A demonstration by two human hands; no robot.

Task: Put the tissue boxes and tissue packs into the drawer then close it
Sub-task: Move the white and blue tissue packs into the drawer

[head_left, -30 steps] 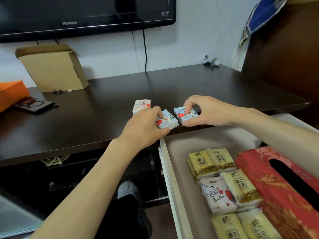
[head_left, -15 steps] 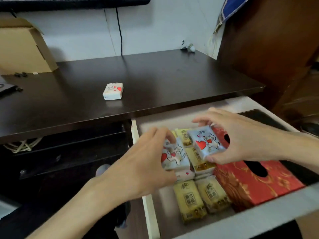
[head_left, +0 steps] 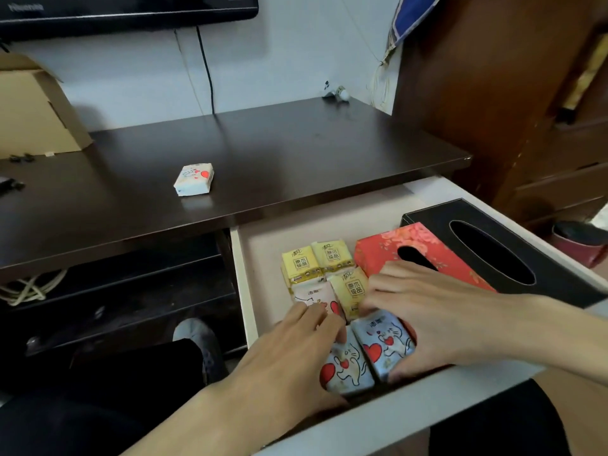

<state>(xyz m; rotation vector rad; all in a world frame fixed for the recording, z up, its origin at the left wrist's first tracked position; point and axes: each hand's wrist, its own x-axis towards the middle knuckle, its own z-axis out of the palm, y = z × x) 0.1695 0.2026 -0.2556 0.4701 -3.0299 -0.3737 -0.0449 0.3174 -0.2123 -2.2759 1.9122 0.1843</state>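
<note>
The white drawer (head_left: 245, 287) stands pulled out below the dark desk. Inside lie several yellow tissue packs (head_left: 301, 263), a pink-white pack (head_left: 312, 292), a red floral tissue box (head_left: 391, 251) and a black tissue box (head_left: 487, 238). My left hand (head_left: 289, 360) presses a blue heart-print pack (head_left: 345, 370) down near the drawer's front. My right hand (head_left: 427, 311) holds a second blue heart-print pack (head_left: 385, 347) right beside it. One more white heart-print pack (head_left: 194, 179) lies alone on the desk top (head_left: 279, 153).
A cardboard box (head_left: 33, 110) sits at the desk's back left under a TV (head_left: 131, 11). A brown wooden cabinet (head_left: 510, 110) stands to the right. A dark open shelf with a coiled cord (head_left: 29, 287) lies left of the drawer. My dark-clothed legs are below.
Both hands carried the two blue packs from the desk edge down into the drawer and now hold them low at its front, side by side.
</note>
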